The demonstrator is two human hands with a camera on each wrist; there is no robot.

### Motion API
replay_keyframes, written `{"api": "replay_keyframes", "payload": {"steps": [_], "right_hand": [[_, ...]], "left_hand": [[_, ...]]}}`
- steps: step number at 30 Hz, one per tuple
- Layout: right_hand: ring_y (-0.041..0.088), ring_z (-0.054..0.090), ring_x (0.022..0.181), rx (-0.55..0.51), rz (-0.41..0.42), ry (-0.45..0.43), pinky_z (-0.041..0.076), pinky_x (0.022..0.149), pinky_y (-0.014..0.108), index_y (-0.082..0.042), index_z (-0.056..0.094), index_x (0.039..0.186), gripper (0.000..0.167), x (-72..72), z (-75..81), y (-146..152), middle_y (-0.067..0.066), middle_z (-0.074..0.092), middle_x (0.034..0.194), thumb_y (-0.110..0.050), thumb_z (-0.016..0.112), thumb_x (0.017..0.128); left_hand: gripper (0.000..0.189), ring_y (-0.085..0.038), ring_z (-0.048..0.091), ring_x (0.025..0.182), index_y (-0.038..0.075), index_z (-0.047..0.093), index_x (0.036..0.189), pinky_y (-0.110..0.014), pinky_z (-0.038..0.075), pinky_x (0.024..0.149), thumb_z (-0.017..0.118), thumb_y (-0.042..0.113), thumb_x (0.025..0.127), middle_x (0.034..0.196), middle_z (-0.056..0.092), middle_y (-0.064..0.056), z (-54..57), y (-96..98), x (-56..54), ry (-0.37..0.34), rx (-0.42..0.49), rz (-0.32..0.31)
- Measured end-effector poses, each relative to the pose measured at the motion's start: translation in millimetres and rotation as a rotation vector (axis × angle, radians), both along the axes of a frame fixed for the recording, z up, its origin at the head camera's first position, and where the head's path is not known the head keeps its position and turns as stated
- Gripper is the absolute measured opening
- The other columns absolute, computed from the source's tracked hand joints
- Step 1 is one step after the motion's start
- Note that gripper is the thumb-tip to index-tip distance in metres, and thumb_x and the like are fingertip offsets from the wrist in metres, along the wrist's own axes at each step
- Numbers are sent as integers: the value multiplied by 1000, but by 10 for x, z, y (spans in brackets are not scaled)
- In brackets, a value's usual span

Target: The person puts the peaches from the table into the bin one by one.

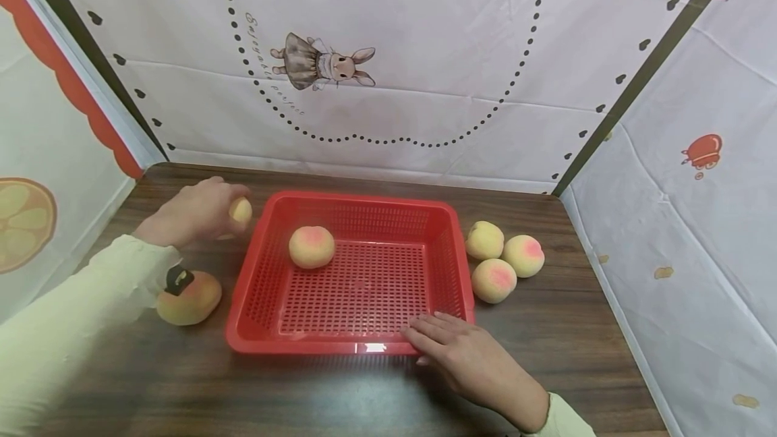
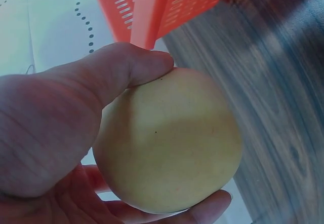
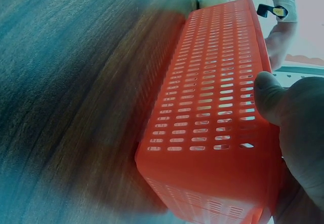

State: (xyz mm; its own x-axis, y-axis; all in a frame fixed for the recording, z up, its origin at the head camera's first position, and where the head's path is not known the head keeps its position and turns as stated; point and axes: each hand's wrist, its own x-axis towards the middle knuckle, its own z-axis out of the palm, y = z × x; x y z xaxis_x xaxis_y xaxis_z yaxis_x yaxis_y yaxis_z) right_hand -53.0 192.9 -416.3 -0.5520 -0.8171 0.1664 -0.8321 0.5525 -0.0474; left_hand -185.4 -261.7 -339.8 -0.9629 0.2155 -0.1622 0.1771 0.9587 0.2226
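My left hand [image 1: 200, 211] grips a yellow peach [image 2: 169, 143] at the left of the red plastic basket [image 1: 349, 346], thumb on one side and fingers beneath. Most of this peach is hidden by the hand in the head view. My right hand [image 1: 464, 359] holds the basket's near right corner, fingers laid over the rim and thumb [image 3: 268, 95] against the outer wall. Inside the basket, toward the left, sits one peach [image 1: 312, 247] with a pink blush. Under my left wrist a larger yellow-red fruit [image 1: 194, 299] lies on the table, partly covered by the sleeve.
Right of the basket three peaches [image 1: 494, 280] lie close together on the dark wooden table [image 1: 564, 342]. A white printed cloth wall [image 1: 425, 52] stands behind the table, with further cloth walls at left and right.
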Motion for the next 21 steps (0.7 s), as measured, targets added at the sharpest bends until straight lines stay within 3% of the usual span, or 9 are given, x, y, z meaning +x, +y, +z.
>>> {"api": "replay_keyframes", "payload": {"steps": [7,14,21], "right_hand": [[17,68,127,-5,7,20,55,108,40,-21,63,142,42,2,-7,4,-2,71,138,-36,65,102],[18,69,126,-8,5,28,56,107,39,-21,64,141,47,5,0,-1,-1,71,137,-32,73,97],[17,69,126,-9,6,33,56,107,39,-21,64,141,47,10,9,-5,-3,71,136,-32,75,96]], "left_hand": [[34,-32,54,92,4,71,112,-46,49,74,75,16,80,91,65,-12,72,9,10,5,20,6],[50,-33,55,92,0,67,127,-44,50,71,78,19,82,101,64,-18,119,23,-11,-15,3,30],[52,-32,55,90,1,66,128,-45,49,70,77,19,81,100,64,-17,131,30,-27,9,-26,12]]}}
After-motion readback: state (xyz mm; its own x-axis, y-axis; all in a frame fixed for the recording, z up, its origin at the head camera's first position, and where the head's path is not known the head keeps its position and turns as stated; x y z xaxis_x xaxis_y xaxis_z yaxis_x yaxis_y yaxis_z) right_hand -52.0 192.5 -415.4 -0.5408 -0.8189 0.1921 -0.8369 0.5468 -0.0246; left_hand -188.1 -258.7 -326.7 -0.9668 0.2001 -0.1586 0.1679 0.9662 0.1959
